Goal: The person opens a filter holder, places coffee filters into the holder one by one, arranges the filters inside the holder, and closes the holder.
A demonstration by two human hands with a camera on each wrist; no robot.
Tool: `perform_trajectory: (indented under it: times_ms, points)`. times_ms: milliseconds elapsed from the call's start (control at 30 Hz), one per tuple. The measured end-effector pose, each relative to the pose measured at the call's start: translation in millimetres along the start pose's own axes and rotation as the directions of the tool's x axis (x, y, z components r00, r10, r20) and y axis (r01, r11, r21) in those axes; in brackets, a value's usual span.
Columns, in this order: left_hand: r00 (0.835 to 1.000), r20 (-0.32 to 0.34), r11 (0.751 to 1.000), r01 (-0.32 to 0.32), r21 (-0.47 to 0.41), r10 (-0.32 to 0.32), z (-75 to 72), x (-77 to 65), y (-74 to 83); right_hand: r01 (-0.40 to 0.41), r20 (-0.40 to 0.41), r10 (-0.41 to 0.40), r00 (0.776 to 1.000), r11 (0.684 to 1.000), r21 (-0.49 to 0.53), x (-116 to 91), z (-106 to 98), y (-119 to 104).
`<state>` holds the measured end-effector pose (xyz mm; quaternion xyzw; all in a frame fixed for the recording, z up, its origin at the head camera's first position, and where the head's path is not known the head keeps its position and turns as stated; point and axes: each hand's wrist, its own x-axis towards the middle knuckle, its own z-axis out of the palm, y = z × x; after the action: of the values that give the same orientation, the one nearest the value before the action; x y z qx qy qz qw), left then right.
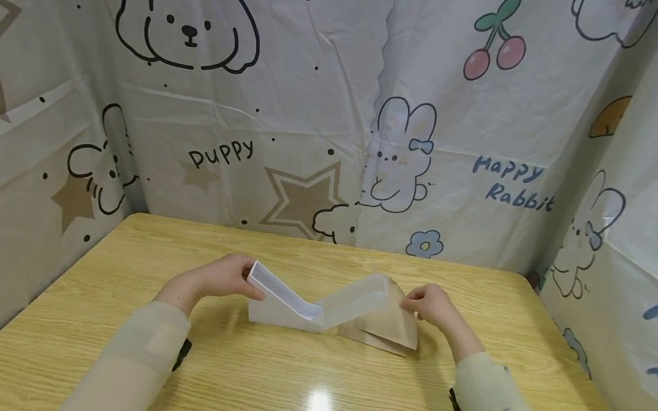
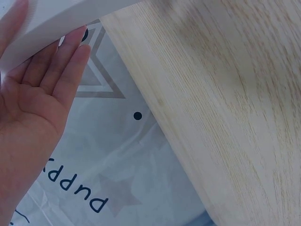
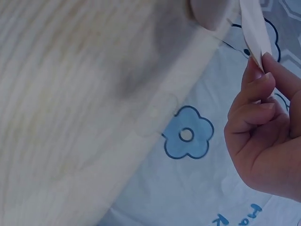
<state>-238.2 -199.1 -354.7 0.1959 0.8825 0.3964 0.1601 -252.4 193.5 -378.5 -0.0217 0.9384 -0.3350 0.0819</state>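
Note:
Toward the table's middle, my left hand (image 1: 223, 277) grips the upper left end of a white, shallow, open-topped box (image 1: 283, 304), thumb on its near side. The left wrist view shows the fingers extended beneath a white surface (image 2: 51, 33). The box slopes down to the right, where it meets a pale, see-through tray-like shape (image 1: 352, 301) slanting up to the right. Behind and right of that is a light brown piece of folded paper (image 1: 392, 325), like a flat bag, its lower layers parted. My right hand (image 1: 432, 303) pinches its right edge between thumb and fingertips.
A yellow wood-grain table (image 1: 233, 373) lies under everything. White printed cloth (image 1: 311, 106) hangs behind the table's far edge and along both sides. Dark bands (image 1: 181, 353) show at the wrists.

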Motion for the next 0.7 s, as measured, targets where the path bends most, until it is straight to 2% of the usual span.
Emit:
perform_trajectory:
  times_ms: [700]
  points:
    - [1.0,-0.017,1.0,0.011,0.015,-0.011,0.2,1.2,-3.6,0.048,-0.125,-0.052,0.991,0.998,-0.035,-21.7,-45.3,-26.1]
